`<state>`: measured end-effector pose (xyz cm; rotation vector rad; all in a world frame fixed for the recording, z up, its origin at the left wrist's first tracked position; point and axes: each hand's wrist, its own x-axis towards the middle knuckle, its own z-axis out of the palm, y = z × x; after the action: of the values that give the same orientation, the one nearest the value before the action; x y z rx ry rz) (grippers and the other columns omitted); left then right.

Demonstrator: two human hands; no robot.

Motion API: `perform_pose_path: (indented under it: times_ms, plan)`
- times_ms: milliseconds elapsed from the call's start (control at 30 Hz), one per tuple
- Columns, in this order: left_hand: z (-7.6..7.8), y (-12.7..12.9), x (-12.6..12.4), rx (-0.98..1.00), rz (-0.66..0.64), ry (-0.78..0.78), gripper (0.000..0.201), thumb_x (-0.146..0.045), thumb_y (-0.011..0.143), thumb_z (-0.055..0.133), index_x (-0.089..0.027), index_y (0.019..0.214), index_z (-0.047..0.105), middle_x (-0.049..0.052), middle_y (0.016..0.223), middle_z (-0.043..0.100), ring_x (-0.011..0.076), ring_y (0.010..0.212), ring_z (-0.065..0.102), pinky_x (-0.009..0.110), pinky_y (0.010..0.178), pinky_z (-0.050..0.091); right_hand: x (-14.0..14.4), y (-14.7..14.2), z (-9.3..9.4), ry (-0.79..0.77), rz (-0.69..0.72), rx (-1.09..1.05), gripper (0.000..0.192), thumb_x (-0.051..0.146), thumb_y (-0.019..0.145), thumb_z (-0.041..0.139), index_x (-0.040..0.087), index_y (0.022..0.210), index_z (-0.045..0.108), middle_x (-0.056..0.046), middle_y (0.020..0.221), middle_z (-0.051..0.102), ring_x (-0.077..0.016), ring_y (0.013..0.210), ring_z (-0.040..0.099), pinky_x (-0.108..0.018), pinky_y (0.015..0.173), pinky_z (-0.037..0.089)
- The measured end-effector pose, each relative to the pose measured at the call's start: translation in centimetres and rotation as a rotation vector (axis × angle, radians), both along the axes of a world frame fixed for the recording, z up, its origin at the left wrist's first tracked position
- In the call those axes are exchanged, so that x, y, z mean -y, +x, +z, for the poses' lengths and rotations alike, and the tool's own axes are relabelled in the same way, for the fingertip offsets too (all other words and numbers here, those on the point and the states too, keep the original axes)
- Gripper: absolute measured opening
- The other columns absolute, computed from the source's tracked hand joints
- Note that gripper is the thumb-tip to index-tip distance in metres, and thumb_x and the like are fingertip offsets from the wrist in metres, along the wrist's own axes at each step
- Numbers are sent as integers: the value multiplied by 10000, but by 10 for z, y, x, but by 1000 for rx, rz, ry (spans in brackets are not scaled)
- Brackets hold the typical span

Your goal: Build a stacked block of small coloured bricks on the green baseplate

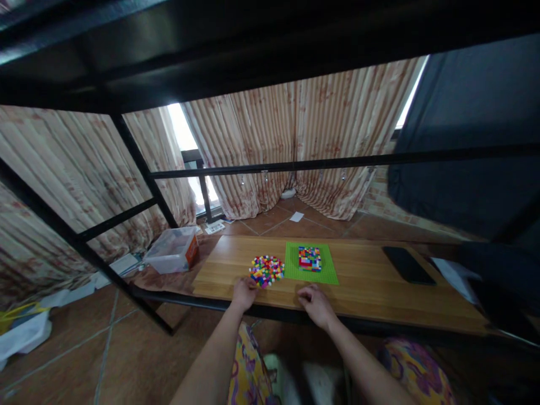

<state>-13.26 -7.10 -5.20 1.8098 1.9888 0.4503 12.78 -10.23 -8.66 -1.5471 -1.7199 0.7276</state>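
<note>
A loose heap of small coloured building bricks (pixel 266 271) lies on the wooden table. Just right of it is a green baseplate (pixel 331 270), which bears a low, roughly square build of multicoloured bricks (pixel 310 260). My left hand (pixel 244 293) is at the near left edge of the heap, its fingers bent together; whatever is between them is too small to make out. In front of the baseplate's near edge, my right hand (pixel 315 304) rests low over the table's front edge. Its fingers are curled in a pinch, and their tips hide anything they hold.
On the table's right side lies a black flat device, perhaps a phone (pixel 408 265), with white paper (pixel 455 279) beyond it. A clear plastic box (pixel 171 251) stands left of the table (pixel 367 292). Black metal bars (pixel 270 167) frame the space, with a dark panel overhead.
</note>
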Motion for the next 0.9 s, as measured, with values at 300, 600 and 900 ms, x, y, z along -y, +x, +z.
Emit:
perform_pose_path:
  times_ms: [300, 600, 900]
  plan:
    - [-1, 9, 1, -43, 89, 99, 173, -331, 805, 708, -174, 876, 700, 71, 996, 674, 206, 989, 628, 299, 868, 470, -1, 0, 0, -13, -22, 12, 155, 169, 744, 607, 213, 815, 738, -57, 935, 682, -199, 912, 656, -333, 895, 492]
    - [0, 17, 7, -71, 146, 168, 168, -348, 829, 648, -186, 848, 685, 95, 983, 647, 259, 1003, 594, 345, 858, 436, 2, -3, 0, -13, -50, 20, 165, 153, 752, 601, 201, 851, 723, -58, 967, 677, -185, 901, 668, -325, 888, 522]
    - [1, 21, 10, -84, 162, 185, 185, -348, 859, 605, -179, 877, 680, 115, 998, 632, 285, 1044, 571, 371, 855, 426, 4, -5, 8, -18, -41, 70, 161, 153, 754, 607, 205, 846, 729, -55, 964, 694, -187, 899, 674, -328, 869, 524]
